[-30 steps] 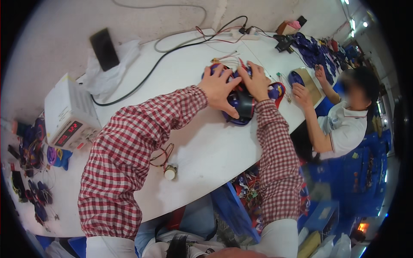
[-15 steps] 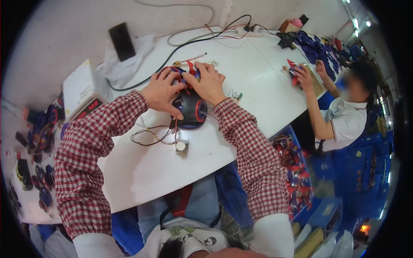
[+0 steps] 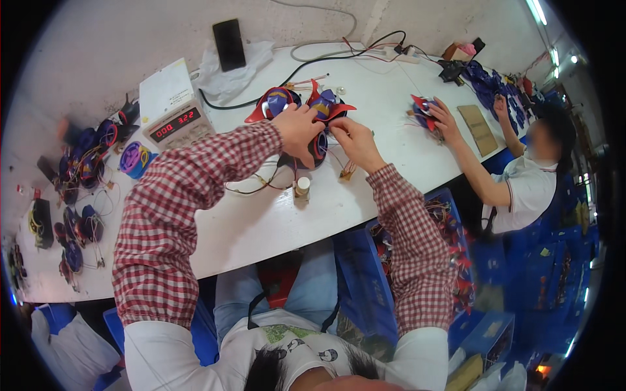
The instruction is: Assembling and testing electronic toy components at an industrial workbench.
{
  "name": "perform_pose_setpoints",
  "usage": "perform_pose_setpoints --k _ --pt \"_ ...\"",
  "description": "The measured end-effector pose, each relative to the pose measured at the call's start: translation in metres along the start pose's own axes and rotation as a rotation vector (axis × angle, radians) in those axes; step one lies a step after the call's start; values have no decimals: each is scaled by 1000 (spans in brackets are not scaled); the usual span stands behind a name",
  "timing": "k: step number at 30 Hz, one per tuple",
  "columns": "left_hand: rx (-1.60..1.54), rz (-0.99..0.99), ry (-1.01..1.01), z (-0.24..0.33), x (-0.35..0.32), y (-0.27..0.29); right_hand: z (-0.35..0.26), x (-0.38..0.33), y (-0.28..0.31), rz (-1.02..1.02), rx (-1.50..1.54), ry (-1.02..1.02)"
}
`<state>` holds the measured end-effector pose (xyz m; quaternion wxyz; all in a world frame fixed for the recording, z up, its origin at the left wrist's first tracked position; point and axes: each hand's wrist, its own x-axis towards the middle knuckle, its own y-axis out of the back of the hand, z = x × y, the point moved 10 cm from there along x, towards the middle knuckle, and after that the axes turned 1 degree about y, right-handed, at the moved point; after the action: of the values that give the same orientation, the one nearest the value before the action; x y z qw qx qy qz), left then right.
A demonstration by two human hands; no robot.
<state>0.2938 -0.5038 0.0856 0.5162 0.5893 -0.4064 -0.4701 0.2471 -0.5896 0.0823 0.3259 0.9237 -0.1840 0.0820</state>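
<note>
Purple, red and black toy parts point(image 3: 325, 106) with pointed red fins lie on the white table in front of me. My left hand point(image 3: 297, 133) is closed over their near side, fingers curled onto the shell, and hides part of it. On the right edge of the same parts my right hand point(image 3: 355, 143) pinches with thumb and forefinger; what is between the fingertips is too small to make out. Thin wires trail from the parts to a small white-capped motor point(image 3: 302, 188) and a small brownish piece point(image 3: 346, 174) below the hands.
A white power supply point(image 3: 173, 107) with red digits stands left. Behind lie a dark phone point(image 3: 229, 45) and a black cable point(image 3: 287, 81). More wired toy parts point(image 3: 81, 156) are at far left. At right a co-worker point(image 3: 515, 176) handles similar parts; a blue crate point(image 3: 372, 274) stands below the table edge.
The toy parts have been turned: the black shell with its red ring faced up before, and now purple and red sides show. My right hand has moved to their near right edge. The view has shifted.
</note>
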Motion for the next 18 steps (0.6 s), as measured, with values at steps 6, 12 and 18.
perform_pose_setpoints --k 6,12,18 --pt "139 -65 52 9 2 1 51 28 -35 -117 96 -235" --pt "74 289 -12 3 -24 39 49 34 -48 -275 -108 -198" --pt "71 741 -61 17 -43 81 15 32 -46 -65 9 267"
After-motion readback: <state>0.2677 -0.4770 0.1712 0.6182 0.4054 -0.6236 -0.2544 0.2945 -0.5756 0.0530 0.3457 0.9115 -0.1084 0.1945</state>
